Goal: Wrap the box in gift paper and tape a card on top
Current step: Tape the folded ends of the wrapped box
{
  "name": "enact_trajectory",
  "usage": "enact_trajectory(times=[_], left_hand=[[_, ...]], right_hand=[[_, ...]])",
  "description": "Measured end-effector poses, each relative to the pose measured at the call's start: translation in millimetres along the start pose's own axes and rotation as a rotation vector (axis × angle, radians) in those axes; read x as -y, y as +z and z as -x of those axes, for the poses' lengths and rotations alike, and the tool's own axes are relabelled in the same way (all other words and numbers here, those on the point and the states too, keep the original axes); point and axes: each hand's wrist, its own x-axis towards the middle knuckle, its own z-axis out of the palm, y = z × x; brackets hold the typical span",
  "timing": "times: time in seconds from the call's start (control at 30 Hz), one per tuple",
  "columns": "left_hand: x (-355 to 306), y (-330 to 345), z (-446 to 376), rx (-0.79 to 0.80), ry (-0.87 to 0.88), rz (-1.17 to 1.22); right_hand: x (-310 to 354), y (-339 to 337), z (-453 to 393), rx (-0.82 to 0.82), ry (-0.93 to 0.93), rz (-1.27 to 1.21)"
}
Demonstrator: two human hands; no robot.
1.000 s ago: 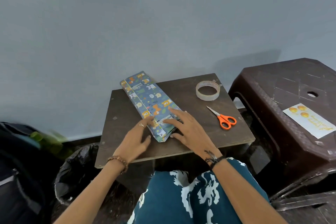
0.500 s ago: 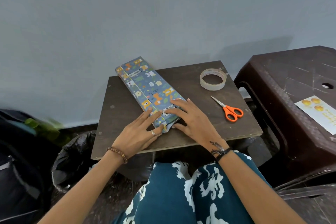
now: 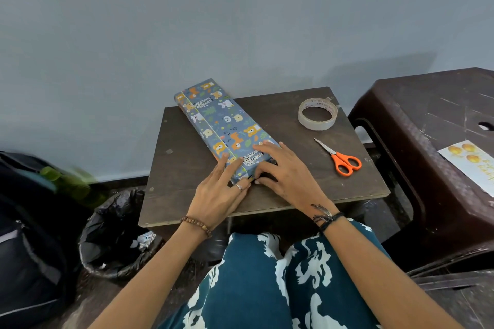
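Our left hand (image 3: pixel 217 192) lies with straight fingers pressed flat on the near end of the wrapped box (image 3: pixel 223 129), holding the paper down. Our right hand (image 3: pixel 283 171) rests on the same end, the fingers spread on top and the thumb tucked at the end flap; we cannot tell if it pinches the fold or only pushes it. The box lies diagonally on the brown surface (image 3: pixel 187 168), its far end over the back edge. The gift paper already covers the long sides, with a seam along the top. We judge that the near end is being closed now. The tape roll (image 3: pixel 317 114) and the orange scissors (image 3: pixel 340 159) wait to the right. The card (image 3: pixel 473 165) lies apart on the dark stool (image 3: pixel 417 120), so taping it on top is still left.
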Motion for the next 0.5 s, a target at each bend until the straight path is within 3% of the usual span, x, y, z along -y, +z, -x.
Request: enact_trajectory(times=[0.5], left_hand=[[1,13,0,-0.134,0.038,-0.085]], right_hand=[[3,-2,-2,-0.041,-0.009,0.028]])
